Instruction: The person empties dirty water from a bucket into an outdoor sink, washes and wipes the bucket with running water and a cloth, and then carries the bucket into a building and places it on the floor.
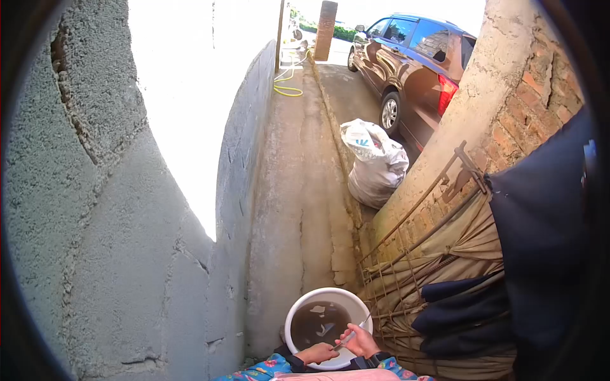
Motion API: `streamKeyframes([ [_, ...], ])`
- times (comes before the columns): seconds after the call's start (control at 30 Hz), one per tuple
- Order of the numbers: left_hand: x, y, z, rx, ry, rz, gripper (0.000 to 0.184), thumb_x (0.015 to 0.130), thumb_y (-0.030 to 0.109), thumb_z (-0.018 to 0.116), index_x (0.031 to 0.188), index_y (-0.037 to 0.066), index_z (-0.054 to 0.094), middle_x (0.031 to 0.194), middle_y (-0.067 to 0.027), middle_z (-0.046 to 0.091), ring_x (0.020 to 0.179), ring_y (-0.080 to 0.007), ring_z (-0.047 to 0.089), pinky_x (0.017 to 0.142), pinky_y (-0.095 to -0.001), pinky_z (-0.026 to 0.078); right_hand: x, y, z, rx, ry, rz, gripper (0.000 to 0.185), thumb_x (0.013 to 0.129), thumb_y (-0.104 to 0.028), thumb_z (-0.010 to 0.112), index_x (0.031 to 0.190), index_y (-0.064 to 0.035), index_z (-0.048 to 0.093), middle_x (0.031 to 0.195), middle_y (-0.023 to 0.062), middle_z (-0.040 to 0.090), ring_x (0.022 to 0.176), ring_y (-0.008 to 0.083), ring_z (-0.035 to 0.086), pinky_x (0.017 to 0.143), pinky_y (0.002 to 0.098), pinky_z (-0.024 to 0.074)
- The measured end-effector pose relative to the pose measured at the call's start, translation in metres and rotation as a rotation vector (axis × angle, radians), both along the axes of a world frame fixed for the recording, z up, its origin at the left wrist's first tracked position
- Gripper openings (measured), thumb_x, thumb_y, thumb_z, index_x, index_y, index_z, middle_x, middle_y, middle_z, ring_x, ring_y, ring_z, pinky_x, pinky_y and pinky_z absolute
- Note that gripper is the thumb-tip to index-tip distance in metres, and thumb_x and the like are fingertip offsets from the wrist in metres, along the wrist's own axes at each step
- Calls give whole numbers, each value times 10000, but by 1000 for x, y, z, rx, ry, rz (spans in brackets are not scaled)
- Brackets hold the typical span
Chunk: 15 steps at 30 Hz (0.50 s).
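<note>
Hands, left [319,353] and right [361,341], close together over one basin [298,303]: right clamps one tool [348,337], left's grip unclear.

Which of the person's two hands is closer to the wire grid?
The right hand, on the grid's side of the white basin. The left hand is farther off, toward the grey wall.

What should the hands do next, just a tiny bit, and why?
I'd perhaps slide both hands slightly forward, keeping the thin tool steady. The left hand and right hand are close together at the near side of the white tub, while the murky water lies farther in. Drips would then more likely land inside.
</note>
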<state>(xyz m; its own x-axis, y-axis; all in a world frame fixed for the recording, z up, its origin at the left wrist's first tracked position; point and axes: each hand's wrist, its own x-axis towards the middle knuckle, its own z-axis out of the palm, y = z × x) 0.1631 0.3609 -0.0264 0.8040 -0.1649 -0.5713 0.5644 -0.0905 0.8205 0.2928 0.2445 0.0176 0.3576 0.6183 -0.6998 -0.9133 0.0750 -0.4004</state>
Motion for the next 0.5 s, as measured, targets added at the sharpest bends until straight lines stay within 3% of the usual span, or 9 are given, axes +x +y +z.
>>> streamKeyframes([
  [0.03, 7, 19, 18, 37, 18, 13, 399, 803, 398, 537, 699, 13, 553, 579, -78, 512, 483, -187, 502, 452, -326, 412, 8, 14, -1, 39, 5, 1, 81, 889, -148, 520, 868, -74, 544, 717, 82, 553, 731, 241, 548, 764, 538, 449],
  [0.1, 17, 48, 25, 34, 51, 35, 382, 816, 424, 571, 687, 64, 551, 562, -8, 473, 489, -115, 452, 445, -283, 365, 19, 45, 2, 28, -10, 11, 78, 884, -142, 532, 880, -66, 545, 722, 89, 555, 727, 247, 546, 742, 527, 454],
  [0.23, 37, 104, 35, 59, 74, 167, 414, 800, 414, 565, 676, 18, 558, 559, -58, 507, 455, -158, 496, 437, -314, 399, 47, 126, 26, -7, -40, 122, 79, 880, -134, 547, 862, -58, 547, 726, 89, 554, 726, 248, 547, 687, 501, 464],
  [0.3, 44, 132, 37, 52, 48, 269, 421, 813, 401, 583, 661, 9, 555, 538, -52, 502, 452, -152, 498, 435, -307, 398, 58, 167, 38, 24, -103, 229, 91, 870, -156, 572, 846, -84, 522, 724, 51, 525, 700, 191, 551, 635, 432, 490],
  [0.5, 85, 217, 46, 25, 62, 498, 336, 849, 330, 589, 722, 20, 566, 587, -19, 504, 472, -112, 466, 437, -279, 375, 114, 281, 29, 84, -96, 432, 160, 844, -195, 619, 887, -91, 505, 756, 38, 501, 679, 179, 539, 614, 401, 494],
])
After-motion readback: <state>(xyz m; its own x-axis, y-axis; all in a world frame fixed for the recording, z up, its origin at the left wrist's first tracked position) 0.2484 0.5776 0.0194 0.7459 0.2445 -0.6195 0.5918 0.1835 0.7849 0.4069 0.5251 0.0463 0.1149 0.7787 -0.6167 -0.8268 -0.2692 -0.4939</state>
